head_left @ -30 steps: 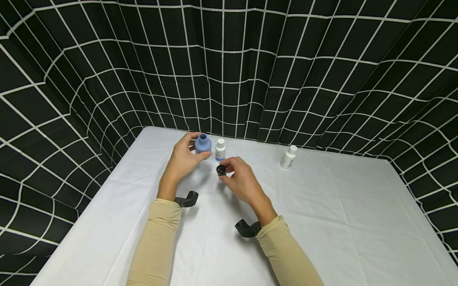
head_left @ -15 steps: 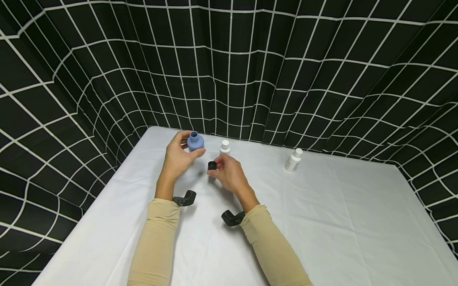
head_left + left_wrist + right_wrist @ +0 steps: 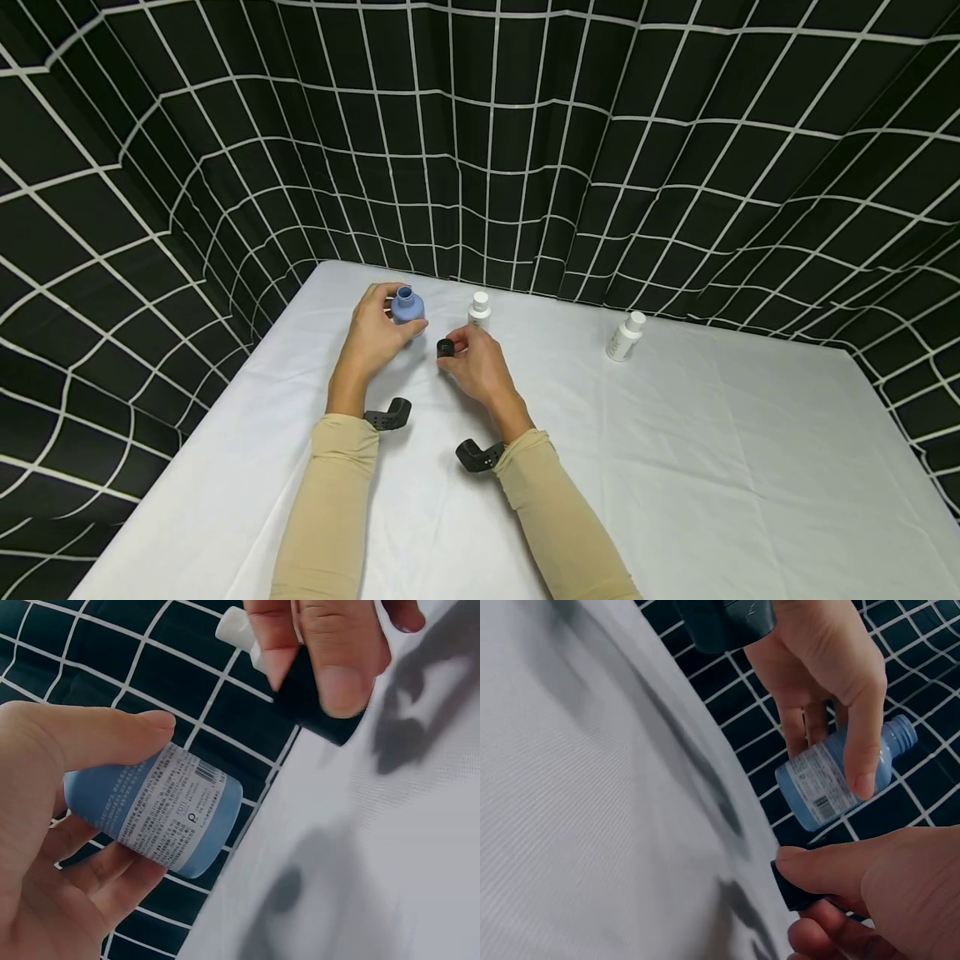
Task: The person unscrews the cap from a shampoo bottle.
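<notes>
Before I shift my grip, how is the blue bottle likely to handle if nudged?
The blue bottle seems stiff, showing no visible dent where the left hand grips it. It looks rounded, so it could roll if laid down. Its neck is uncapped, so any contents might spill if it tips.

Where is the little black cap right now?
In the head view, the black cap is slightly left of centre, in the grip of the right hand, below and right of the blue bottle in the left hand.

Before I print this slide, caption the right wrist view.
Left hand grips an uncapped blue bottle; right hand pinches a black cap.
</notes>
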Action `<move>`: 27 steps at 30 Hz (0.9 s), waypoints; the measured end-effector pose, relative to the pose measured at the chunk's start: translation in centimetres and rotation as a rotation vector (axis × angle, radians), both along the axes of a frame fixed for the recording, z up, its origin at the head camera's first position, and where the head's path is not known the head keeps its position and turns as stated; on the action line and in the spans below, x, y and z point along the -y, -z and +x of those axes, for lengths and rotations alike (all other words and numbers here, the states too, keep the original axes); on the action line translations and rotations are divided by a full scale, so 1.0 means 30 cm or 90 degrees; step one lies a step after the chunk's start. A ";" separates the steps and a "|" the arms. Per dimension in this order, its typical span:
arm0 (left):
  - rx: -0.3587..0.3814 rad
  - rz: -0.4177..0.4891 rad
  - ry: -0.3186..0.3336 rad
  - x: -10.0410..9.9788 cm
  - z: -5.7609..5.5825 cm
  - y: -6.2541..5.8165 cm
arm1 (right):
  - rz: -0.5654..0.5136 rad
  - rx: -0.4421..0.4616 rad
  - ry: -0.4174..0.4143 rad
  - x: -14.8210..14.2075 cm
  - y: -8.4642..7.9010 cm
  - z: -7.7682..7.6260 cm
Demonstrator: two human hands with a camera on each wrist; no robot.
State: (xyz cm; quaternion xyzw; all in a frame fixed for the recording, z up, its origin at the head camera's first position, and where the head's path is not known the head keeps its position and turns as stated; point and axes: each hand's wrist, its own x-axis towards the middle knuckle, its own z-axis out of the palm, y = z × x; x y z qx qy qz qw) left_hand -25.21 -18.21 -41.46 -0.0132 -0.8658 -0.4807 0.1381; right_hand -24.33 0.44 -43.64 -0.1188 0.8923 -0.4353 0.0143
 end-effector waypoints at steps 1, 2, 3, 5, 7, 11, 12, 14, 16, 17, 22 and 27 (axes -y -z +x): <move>0.003 -0.001 -0.001 0.002 -0.001 0.003 | 0.005 0.002 0.000 -0.001 0.002 0.001; 0.006 0.000 -0.002 0.004 -0.001 0.006 | 0.011 0.005 0.000 -0.001 0.005 0.002; 0.009 -0.001 -0.003 0.008 -0.001 0.009 | 0.015 0.007 -0.002 -0.001 0.008 0.003; 0.018 0.002 -0.004 0.016 -0.001 0.018 | 0.025 0.011 -0.006 0.001 0.015 0.005; 0.030 0.006 -0.004 0.025 -0.003 0.029 | 0.029 0.012 -0.012 0.005 0.020 0.007; 0.057 0.018 -0.002 0.037 -0.011 0.055 | 0.041 0.005 -0.023 0.012 0.025 0.012; 0.062 0.020 -0.002 0.038 -0.012 0.060 | 0.044 0.005 -0.026 0.013 0.026 0.014; 0.069 0.025 -0.002 0.039 -0.014 0.068 | 0.054 0.005 -0.029 0.014 0.028 0.016; 0.073 0.027 -0.001 0.040 -0.015 0.072 | 0.060 0.008 -0.031 0.017 0.031 0.018; 0.075 0.027 0.001 0.040 -0.016 0.074 | 0.063 0.008 -0.030 0.019 0.032 0.019; 0.088 0.011 0.008 0.039 -0.017 0.079 | 0.081 0.010 -0.022 0.023 0.038 0.023; 0.106 -0.011 0.016 0.039 -0.016 0.081 | 0.090 0.014 -0.021 0.022 0.041 0.027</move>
